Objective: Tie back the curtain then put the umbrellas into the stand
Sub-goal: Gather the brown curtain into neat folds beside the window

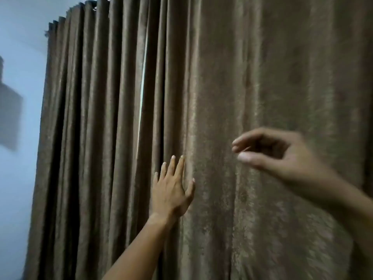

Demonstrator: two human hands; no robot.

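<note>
Hanging closed across nearly the whole head view is the brown curtain (242,77). I'll place everything from its bright slit (143,93), the narrow gap between two folds left of centre.

Where are your hands from that slit?

My left hand (171,190) lies just right of the slit and lower down, palm flat on the cloth. Its fingers (179,168) are straight and spread, gripping nothing. My right hand (282,156) is well to the right of the slit and a little higher than the left, in front of the flatter stretch of fabric. It is blurred. Its fingers curve toward the thumb with a small opening between them, and I see nothing held. Whether it touches the cloth I cannot tell.

What edges do you have, and where is there room?

Far left of the slit, the curtain's outer edge (43,126) runs down against a pale wall (20,47). A blurred dark shape (10,116) sits on that wall, further left again. Up and left of the slit, the pleated top edge (77,11) shows. Between my two hands lies a stretch of unbroken fabric, with deep folds only on the slit's side. Right of the slit the cloth runs on past the frame's right side and bottom, so its edge there is out of view.
</note>
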